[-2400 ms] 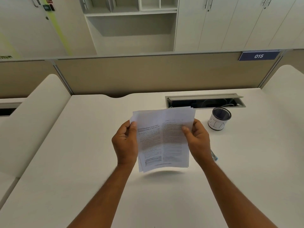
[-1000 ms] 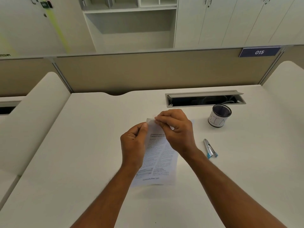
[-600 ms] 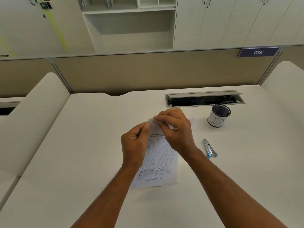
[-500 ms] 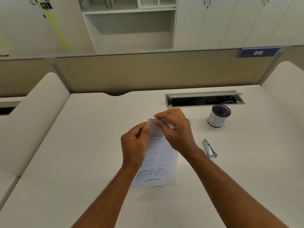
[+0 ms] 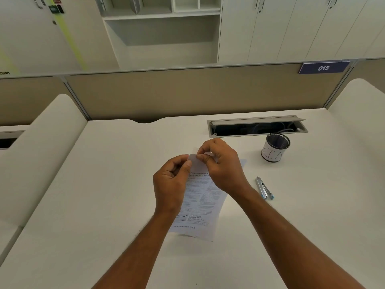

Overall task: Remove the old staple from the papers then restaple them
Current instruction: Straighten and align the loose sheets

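Note:
The printed papers (image 5: 200,207) lie on the white desk (image 5: 104,205), their top left corner lifted. My left hand (image 5: 171,184) pinches that corner's left edge between thumb and fingers. My right hand (image 5: 220,163) reaches over the top and pinches the same corner with thumb and fingertips. The staple itself is too small to make out under the fingers. A small silver and blue stapler (image 5: 264,188) lies on the desk to the right of my right wrist.
A black mesh cup (image 5: 274,150) with a white label stands at the back right. Behind it is an open cable tray (image 5: 257,128) set in the desk. A beige partition (image 5: 187,92) closes off the far edge.
Earlier both hands held the papers up in the air by their sides. The papers now lie on the desk, and both hands have gone to the top left corner, where the fingers shift slightly.

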